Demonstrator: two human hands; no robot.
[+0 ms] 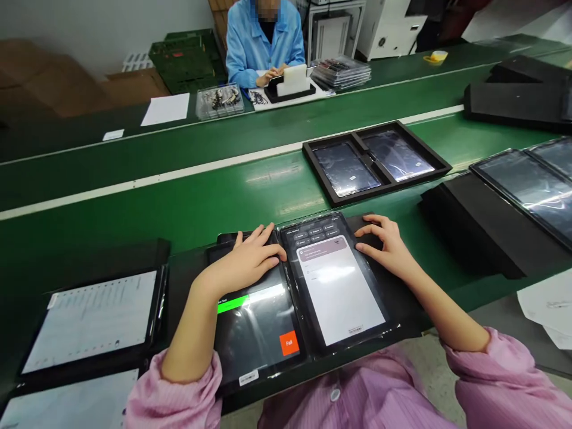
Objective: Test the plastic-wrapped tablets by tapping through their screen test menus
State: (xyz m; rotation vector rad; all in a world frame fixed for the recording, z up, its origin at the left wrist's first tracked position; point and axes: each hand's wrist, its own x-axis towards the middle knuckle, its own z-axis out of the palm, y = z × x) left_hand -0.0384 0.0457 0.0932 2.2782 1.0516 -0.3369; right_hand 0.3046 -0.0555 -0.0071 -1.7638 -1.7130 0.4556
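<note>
My left hand (250,260) lies across the top of a dark tablet (250,339), fingers spread, its fingertips reaching the seam with the tablet to the right. That left tablet displays a green bar and a red "Fail" box, partly covered by my forearm. Beside it a second tablet (337,283) shows a mostly white screen with a row of dark buttons at its top and a barcode label near the bottom. At its right edge rests my right hand (388,245), thumb and fingers apart and curved. Both tablets seem to have clear film on them.
Lit tablets (96,319) lie at the left. Ahead on the green conveyor, a black foam tray (328,196) holds two tablets. Black foam trays (473,220) and more tablets (527,187) stand at the right. A person in a blue jacket (243,44) works opposite.
</note>
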